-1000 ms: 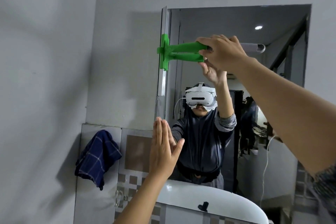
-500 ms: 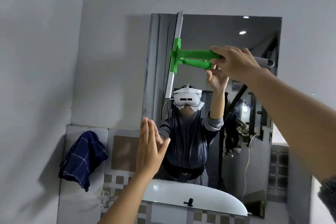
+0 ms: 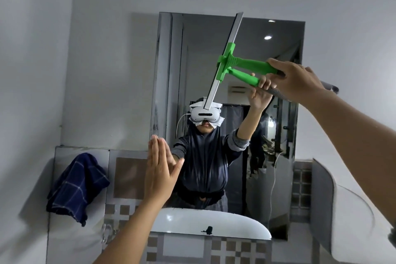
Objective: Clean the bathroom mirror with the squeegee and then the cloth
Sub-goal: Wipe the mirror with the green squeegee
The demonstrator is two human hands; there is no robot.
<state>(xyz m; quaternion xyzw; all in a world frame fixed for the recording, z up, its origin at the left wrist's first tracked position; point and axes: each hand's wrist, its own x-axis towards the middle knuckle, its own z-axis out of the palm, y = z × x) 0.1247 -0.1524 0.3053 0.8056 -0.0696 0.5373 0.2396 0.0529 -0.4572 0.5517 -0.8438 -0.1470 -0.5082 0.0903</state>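
1. The right hand (image 3: 300, 79) is closed around the rear of the green squeegee (image 3: 235, 66), gripping its handle, with the arm reaching up from the right edge of the view.
2. The squeegee's long blade (image 3: 225, 58) lies against the bathroom mirror (image 3: 285, 53), tilted so its top end leans to the right near the mirror's upper edge and its lower end sits over the reflected headset.
3. The green handle runs from the blade's middle rightward into the right hand; a grey end of the handle (image 3: 330, 85) sticks out beyond the hand.
4. The left hand (image 3: 160, 169) is flat and open, fingers together and pointing up, holding nothing; it is at the mirror's lower left part, and whether the palm touches the glass cannot be told.
5. The dark blue checked cloth (image 3: 77, 186) hangs bunched on the tiled wall (image 3: 128, 176) to the left of the mirror, well apart from both hands.
6. Below the mirror, a white basin (image 3: 353, 231) curves at the lower right, and its reflection shows along the mirror's bottom edge.
7. The mirror shows the person with one arm raised and the other stretched forward.
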